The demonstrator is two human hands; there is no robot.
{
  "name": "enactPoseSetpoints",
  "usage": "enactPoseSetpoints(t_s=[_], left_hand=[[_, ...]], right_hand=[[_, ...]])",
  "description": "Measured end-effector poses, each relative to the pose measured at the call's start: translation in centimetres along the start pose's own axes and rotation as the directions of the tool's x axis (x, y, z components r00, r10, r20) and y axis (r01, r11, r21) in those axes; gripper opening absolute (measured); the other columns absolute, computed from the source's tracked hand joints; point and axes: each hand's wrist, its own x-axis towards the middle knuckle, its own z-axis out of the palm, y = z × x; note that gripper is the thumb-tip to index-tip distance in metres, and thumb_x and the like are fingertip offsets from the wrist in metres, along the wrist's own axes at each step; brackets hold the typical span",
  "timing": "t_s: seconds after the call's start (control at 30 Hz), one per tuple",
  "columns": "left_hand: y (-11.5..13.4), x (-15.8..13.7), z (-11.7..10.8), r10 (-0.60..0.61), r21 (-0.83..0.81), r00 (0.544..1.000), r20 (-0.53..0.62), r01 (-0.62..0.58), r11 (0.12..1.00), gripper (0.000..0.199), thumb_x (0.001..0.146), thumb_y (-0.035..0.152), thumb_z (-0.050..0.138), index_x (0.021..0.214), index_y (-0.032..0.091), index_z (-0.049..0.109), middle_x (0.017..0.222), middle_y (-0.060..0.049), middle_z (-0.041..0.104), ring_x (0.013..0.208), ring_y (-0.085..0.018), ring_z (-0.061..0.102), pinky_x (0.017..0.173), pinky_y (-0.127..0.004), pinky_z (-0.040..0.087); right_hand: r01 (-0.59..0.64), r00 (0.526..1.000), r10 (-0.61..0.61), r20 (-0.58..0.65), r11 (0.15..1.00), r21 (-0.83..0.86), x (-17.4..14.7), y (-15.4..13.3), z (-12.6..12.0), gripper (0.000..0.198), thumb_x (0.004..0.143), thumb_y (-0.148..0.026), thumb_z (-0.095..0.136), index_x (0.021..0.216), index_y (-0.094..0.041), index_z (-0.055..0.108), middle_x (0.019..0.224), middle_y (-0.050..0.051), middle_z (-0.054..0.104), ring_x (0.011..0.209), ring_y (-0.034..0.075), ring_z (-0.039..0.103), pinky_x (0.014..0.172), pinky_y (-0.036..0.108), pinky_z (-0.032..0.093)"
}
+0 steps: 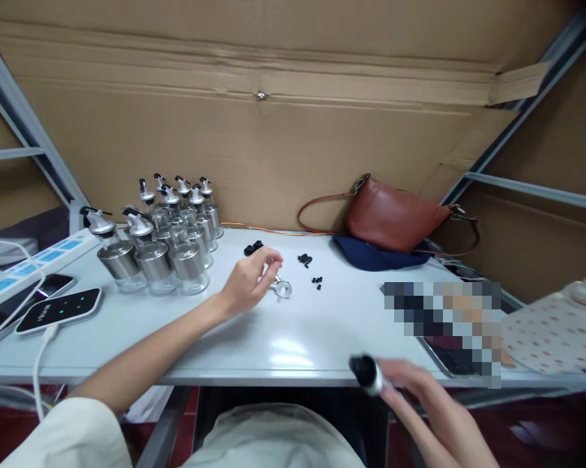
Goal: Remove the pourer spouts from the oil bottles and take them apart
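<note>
Over the middle of the table is my left hand, its thumb and fingers curled towards each other in a pinch; anything held there is too small to make out. Beside its thumb lie silvery metal pourer parts, partly covered by the hand. Black round stoppers sit just behind it. Near the front edge, my right hand is closed on a metal pourer spout, whose black stopper end points left. Small black pieces and tinier black plugs lie right of my left hand.
Several glass-and-steel bottles with pourer tops stand at the left. A power strip and a charging device with a white cable lie further left. A brown bag rests on dark blue cloth before the cardboard wall.
</note>
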Motion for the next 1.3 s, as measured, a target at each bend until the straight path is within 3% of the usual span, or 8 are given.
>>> enactPoseSetpoints(t_s=[0.23,0.37,0.5,0.7,0.83,0.97,1.1,1.3], left_hand=[[-1.1,-3.6,1.8,0.024,-0.104,0.976,0.216,-0.002,0.995,0.034,0.09,0.041,0.048,0.114,0.017,0.043,0.104,-0.01,0.055,0.086,-0.016,0.057,0.072,-0.03,0.049],[0.1,-4.3,2.4,0.126,-0.087,0.949,0.289,-0.106,0.991,0.028,0.089,0.036,0.054,0.109,0.017,0.049,0.097,-0.008,0.06,0.087,-0.017,0.058,0.083,-0.033,0.046],[0.4,-4.4,2.4,0.099,-0.038,0.958,0.27,-0.092,0.995,0.016,0.093,0.026,0.048,0.104,0.016,0.053,0.088,-0.005,0.064,0.08,-0.015,0.059,0.078,-0.03,0.042],[0.4,-4.5,2.1,0.093,-0.05,0.961,0.259,-0.083,0.995,0.02,0.094,0.031,0.044,0.106,0.015,0.05,0.087,-0.005,0.062,0.079,-0.016,0.058,0.077,-0.031,0.042],[0.2,-4.7,2.4,0.174,-0.167,0.959,0.223,-0.138,0.976,0.021,0.094,0.028,0.046,0.112,0.017,0.045,0.104,-0.01,0.057,0.1,-0.018,0.056,0.085,-0.034,0.046],[0.1,-4.8,2.7,0.214,-0.276,0.947,0.24,-0.145,0.95,0.023,0.094,0.023,0.043,0.117,0.02,0.038,0.117,-0.013,0.052,0.115,-0.019,0.051,0.093,-0.04,0.046],[0.2,-4.9,2.7,0.228,-0.275,0.943,0.241,-0.159,0.948,0.028,0.093,0.019,0.044,0.12,0.02,0.036,0.11,-0.011,0.053,0.106,-0.018,0.054,0.088,-0.037,0.05],[0.1,-4.8,2.5,0.23,-0.144,0.96,0.157,-0.208,0.968,0.03,0.089,0.019,0.05,0.118,0.022,0.042,0.104,-0.008,0.048,0.097,-0.018,0.053,0.082,-0.036,0.05]], right_hand=[[0.223,0.974,-0.217,-0.067,0.97,0.095,8.4,-4.3,5.7,0.019,0.089,-0.035,0.049,0.09,-0.021,0.062,0.09,0.006,0.067,0.084,0.019,0.062,0.073,0.028,0.049],[0.111,0.994,-0.105,-0.044,0.979,0.17,8.2,-3.2,7.5,0.024,0.09,-0.037,0.044,0.089,-0.019,0.059,0.07,0.001,0.059,0.059,0.014,0.052,0.058,0.025,0.043],[0.06,0.998,-0.067,0.022,0.973,0.222,7.7,-2.8,7.8,0.026,0.091,-0.04,0.039,0.09,-0.019,0.055,0.068,-0.001,0.056,0.059,0.014,0.05,0.056,0.024,0.039],[0.136,0.982,-0.163,0.093,0.96,0.244,7.9,-3.6,8.1,0.028,0.095,-0.037,0.034,0.093,-0.019,0.056,0.079,0.002,0.06,0.073,0.016,0.056,0.069,0.026,0.041],[0.237,0.961,-0.263,0.09,0.943,0.235,8.1,-3.5,8.4,0.025,0.095,-0.03,0.036,0.097,-0.02,0.06,0.088,0.005,0.059,0.083,0.018,0.056,0.077,0.028,0.043],[0.21,0.971,-0.228,0.076,0.958,0.193,7.8,-3.3,8.7,0.023,0.091,-0.025,0.044,0.11,-0.019,0.055,0.085,0.004,0.056,0.076,0.017,0.054,0.073,0.028,0.044],[0.178,0.982,-0.186,0.02,0.964,0.2,7.5,-3.3,8.8,0.024,0.089,-0.026,0.049,0.111,-0.018,0.052,0.082,0.002,0.055,0.071,0.015,0.052,0.07,0.026,0.045],[0.256,0.96,-0.274,0.06,0.943,0.212,7.3,-3.6,8.5,0.026,0.09,-0.029,0.05,0.115,-0.02,0.054,0.087,0.003,0.058,0.079,0.016,0.055,0.073,0.027,0.046]])
